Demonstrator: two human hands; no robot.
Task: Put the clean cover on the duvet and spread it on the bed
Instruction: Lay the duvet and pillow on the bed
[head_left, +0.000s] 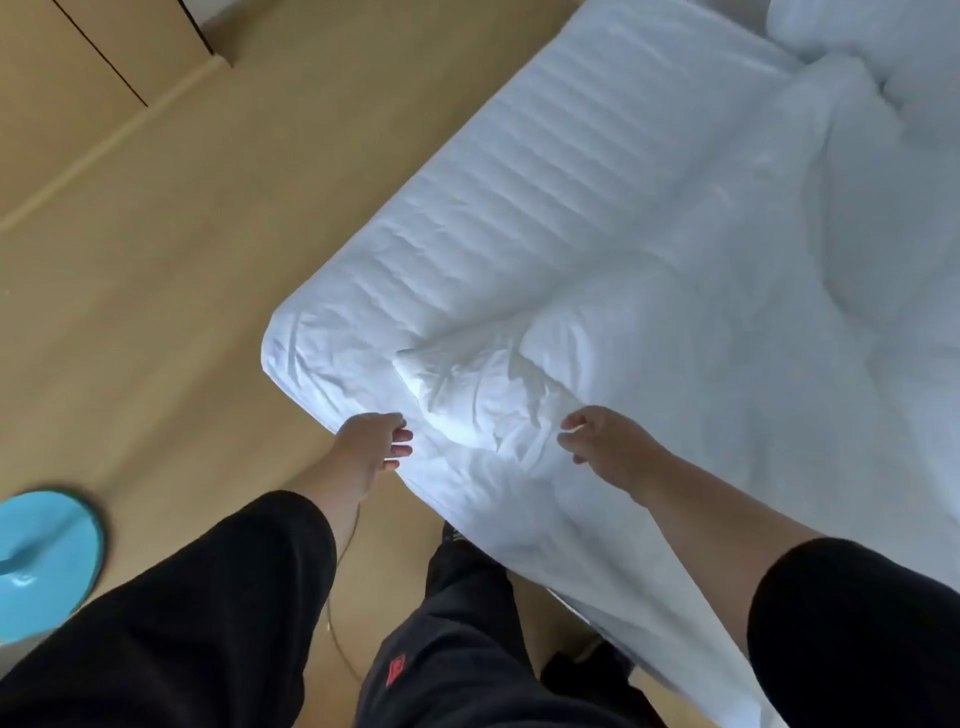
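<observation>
White duvet (727, 291) lies rumpled on the bed (519, 171), one corner bunched near the bed's corner. Left hand (371, 447) at the bed edge, fingers loosely curled, holding nothing. Right hand (605, 447) alongside the bunch; grip unclear. Cover indistinguishable, white on white.
</observation>
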